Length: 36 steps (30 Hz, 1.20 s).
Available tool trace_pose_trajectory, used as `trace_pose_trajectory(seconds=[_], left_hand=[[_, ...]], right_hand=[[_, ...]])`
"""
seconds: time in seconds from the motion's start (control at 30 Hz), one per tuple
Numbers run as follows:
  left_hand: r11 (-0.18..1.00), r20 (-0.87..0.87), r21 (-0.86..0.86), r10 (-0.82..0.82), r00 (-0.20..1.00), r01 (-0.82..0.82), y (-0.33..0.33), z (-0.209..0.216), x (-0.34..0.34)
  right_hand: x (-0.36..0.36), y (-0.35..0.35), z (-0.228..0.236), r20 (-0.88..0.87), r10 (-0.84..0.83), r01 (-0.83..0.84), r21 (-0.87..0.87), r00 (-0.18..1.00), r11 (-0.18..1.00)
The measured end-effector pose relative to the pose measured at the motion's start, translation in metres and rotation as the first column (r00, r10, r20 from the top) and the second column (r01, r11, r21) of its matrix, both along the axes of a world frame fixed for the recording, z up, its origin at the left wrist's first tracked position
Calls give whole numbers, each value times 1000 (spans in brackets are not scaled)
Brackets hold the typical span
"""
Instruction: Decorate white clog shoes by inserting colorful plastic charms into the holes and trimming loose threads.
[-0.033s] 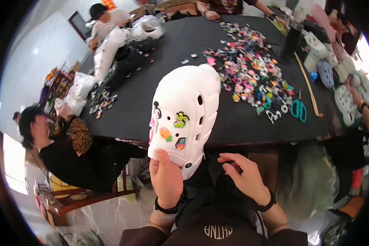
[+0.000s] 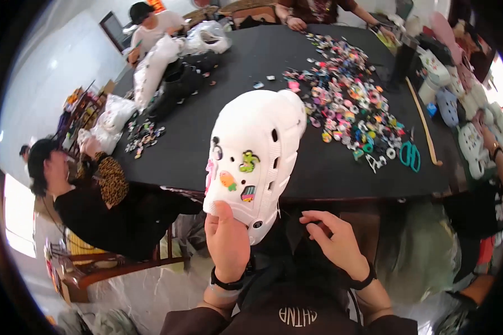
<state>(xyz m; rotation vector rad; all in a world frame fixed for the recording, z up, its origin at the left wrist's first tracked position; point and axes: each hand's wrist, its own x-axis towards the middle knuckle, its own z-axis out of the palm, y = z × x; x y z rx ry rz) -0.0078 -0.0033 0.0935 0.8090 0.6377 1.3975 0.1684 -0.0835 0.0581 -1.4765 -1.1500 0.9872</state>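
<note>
Currently, one white clog (image 2: 260, 125) is held up in front of the person, toe pointing away, overlapping the near edge of the black worktop (image 2: 237, 67) in this view. Hands: the left hand (image 2: 227, 245) is closed on the clog's near end, thumb flat on the white upper, other fingers mostly hidden behind it. The right hand (image 2: 335, 243) is apart from the clog, raised near the worktop's edge, fingers half-curled with a gap between thumb and forefinger; cannot tell whether anything small sits inside the curl.

Charms seated on the upper: green figure (image 2: 248, 161), orange carrot-like piece (image 2: 228, 180), striped piece (image 2: 248, 194), pink piece (image 2: 210, 172) at the left side. Round dark rivet (image 2: 257, 224) low on the right side, near the left hand.

Beyond, on the worktop: broad multicoloured heap of small charms (image 2: 346, 92); teal-handled scissors (image 2: 409, 156) at its near right end; slim wooden stick (image 2: 422, 123) farther right. Smaller charm cluster (image 2: 144, 137) at left. Seated close by it, a co-worker in a leopard-print sleeve (image 2: 113, 180). More clogs, one blue (image 2: 447, 106), piled along the right.
</note>
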Motion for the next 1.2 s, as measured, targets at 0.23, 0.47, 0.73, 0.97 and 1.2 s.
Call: trace_pose_trajectory(seconds=[0.23, 0.47, 0.73, 0.97, 1.2], left_hand=[[951, -323, 192, 293, 900, -241, 28, 25, -42], [802, -190, 546, 401, 896, -243, 134, 48, -69], [690, -694, 718, 719, 23, 96, 205, -3, -39], [755, -777, 596, 456, 434, 274, 133, -26, 27], [832, -920, 387, 375, 111, 397, 151, -43, 64]], right_hand=[[13, 3, -18, 60, 40, -37, -59, 997, 998], [25, 12, -31, 9, -44, 44, -46, 999, 998], [44, 16, -45, 460, -243, 169, 197, 854, 966], [55, 17, -68, 763, -250, 59, 269, 597, 961], [47, 9, -74, 810, -263, 91, 253, 524, 963]])
